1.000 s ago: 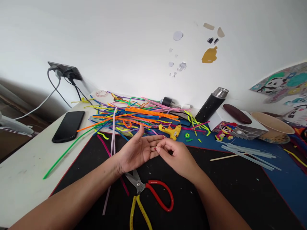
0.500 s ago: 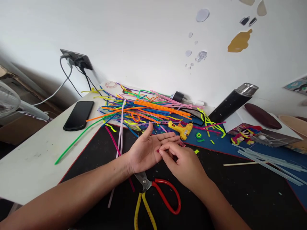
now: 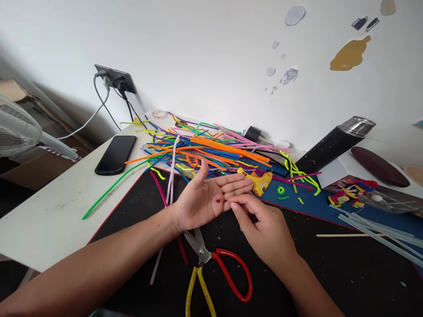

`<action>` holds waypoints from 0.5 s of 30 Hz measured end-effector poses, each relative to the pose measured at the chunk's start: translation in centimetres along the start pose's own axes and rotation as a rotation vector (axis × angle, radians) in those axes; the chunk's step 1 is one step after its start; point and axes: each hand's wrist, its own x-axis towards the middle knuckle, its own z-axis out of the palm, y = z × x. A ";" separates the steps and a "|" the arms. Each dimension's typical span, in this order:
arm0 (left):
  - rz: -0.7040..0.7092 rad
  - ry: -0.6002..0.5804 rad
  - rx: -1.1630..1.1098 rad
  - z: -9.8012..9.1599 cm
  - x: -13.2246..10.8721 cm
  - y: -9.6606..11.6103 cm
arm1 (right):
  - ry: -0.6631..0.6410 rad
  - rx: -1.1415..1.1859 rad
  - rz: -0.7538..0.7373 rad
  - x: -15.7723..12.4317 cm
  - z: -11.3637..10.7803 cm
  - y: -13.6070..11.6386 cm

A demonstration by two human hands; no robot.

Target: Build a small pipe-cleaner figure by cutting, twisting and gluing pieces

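My left hand (image 3: 205, 200) lies palm up with its fingers stretched out. On its palm rests a tiny dark pink piece (image 3: 218, 200), perhaps pipe cleaner. Beside the little-finger edge is my right hand (image 3: 264, 224), thumb and forefinger closed together, nothing visible between them. Below both hands, scissors (image 3: 202, 253) with one red and one yellow handle lie spread on the black mat (image 3: 284, 281). A magenta pipe cleaner (image 3: 158, 187) and pale lilac pipe cleaners (image 3: 172, 167) run partly under my left wrist.
Behind my hands lies a heap of coloured pipe cleaners (image 3: 211, 149) with a yellow glue gun (image 3: 261, 181). A phone (image 3: 115, 155) sits left. On the right are a black flask (image 3: 333, 145), a small colourful figure (image 3: 353, 193), clear glue sticks (image 3: 380, 233) and a thin wooden stick (image 3: 343, 235).
My right fingertips have moved off the palm towards the right, leaving the dark pink piece on it. The view has shifted slightly left.
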 end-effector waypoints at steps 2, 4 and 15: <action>0.028 -0.015 0.002 0.0 0.0 0.2 | 0.013 0.002 0.001 0.0 0.0 -0.1; 0.053 -0.029 0.006 0.1 -0.1 0.4 | 0.010 0.001 -0.015 0.0 -0.1 -0.2; 0.064 -0.033 0.031 0.2 -0.2 0.6 | 0.019 -0.011 -0.037 -0.1 0.1 -0.1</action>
